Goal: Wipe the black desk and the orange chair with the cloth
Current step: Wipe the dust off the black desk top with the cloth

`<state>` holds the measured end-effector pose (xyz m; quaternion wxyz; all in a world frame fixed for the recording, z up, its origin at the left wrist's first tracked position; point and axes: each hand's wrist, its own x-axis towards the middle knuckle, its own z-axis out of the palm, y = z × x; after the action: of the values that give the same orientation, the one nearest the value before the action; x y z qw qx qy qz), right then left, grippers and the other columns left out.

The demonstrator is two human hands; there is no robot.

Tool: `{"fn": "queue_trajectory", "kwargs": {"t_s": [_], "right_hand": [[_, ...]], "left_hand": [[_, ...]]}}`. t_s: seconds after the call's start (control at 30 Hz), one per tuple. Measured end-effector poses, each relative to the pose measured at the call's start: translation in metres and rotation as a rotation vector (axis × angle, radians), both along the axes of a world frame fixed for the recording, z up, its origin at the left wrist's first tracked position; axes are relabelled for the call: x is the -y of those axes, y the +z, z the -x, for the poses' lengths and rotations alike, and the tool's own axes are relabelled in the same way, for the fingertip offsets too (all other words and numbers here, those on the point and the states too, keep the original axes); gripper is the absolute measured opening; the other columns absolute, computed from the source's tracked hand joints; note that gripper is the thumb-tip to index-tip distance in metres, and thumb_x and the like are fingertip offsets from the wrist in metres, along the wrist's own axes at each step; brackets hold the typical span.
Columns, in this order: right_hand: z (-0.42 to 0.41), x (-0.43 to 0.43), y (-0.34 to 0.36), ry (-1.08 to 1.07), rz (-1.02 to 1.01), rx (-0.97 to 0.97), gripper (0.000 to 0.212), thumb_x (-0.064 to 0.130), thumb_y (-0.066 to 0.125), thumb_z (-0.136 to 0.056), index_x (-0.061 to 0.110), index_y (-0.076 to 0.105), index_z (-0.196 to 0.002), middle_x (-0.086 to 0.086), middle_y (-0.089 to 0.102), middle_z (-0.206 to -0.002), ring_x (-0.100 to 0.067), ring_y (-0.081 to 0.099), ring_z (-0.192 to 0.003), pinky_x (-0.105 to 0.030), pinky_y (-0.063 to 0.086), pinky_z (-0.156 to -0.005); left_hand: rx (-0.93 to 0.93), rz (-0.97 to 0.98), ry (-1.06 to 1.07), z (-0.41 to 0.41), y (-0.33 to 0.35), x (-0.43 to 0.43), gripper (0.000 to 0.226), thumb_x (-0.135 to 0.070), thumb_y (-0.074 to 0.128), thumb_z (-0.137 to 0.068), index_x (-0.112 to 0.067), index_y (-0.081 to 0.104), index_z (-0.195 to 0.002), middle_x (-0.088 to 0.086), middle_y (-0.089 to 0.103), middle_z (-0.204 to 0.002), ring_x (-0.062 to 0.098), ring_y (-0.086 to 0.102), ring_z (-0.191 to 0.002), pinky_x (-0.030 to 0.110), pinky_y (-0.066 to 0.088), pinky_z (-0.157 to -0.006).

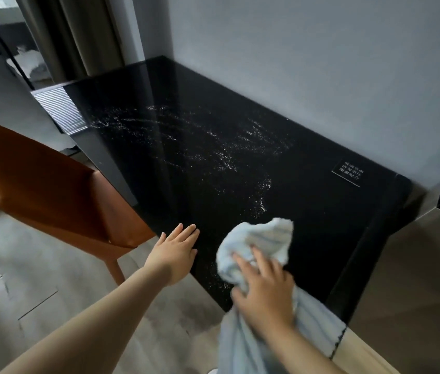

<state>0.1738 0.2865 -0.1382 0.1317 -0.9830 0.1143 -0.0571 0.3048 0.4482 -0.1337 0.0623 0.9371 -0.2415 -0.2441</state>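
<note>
The black desk (213, 125) runs from the wall toward me, its glossy top streaked with white smears and droplets. My right hand (264, 290) presses a pale blue striped cloth (256, 244) onto the desk's near corner, fingers spread over it; the cloth's tail hangs down past the edge. My left hand (177, 252) lies flat with straight fingers on the desk's near left edge. The orange chair (51, 190) stands to the left of the desk, its back toward me.
A grey wall (321, 63) borders the desk on the right. A small black sign with white text (349, 172) lies on the far right of the desk. Curtains (78, 31) hang at the back left. A wooden surface (416, 292) sits at lower right.
</note>
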Motion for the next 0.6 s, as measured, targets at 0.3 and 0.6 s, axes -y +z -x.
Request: {"fn": "queue_trajectory", "kwargs": {"t_s": [0.3, 0.6], "right_hand": [[-0.005, 0.046, -0.002, -0.489, 0.039, -0.028, 0.058, 0.046, 0.051, -0.086, 0.043, 0.032, -0.14, 0.007, 0.027, -0.152, -0.023, 0.037, -0.125, -0.041, 0.038, -0.09], [-0.027, -0.066, -0.002, -0.145, 0.068, 0.111, 0.06, 0.033, 0.082, -0.047, 0.037, 0.07, -0.106, 0.002, 0.066, -0.114, -0.027, 0.066, -0.085, -0.039, 0.053, -0.059]], "left_hand": [[0.153, -0.017, -0.251, -0.026, 0.002, -0.025, 0.05, -0.044, 0.025, -0.1, -0.04, 0.013, -0.148, -0.01, 0.007, -0.158, 0.017, 0.001, -0.146, 0.037, 0.014, -0.116], [0.2, -0.031, -0.193, -0.072, -0.01, -0.072, 0.063, -0.059, 0.024, -0.095, -0.032, 0.008, -0.15, -0.005, 0.004, -0.159, 0.023, -0.004, -0.146, 0.039, 0.01, -0.117]]}}
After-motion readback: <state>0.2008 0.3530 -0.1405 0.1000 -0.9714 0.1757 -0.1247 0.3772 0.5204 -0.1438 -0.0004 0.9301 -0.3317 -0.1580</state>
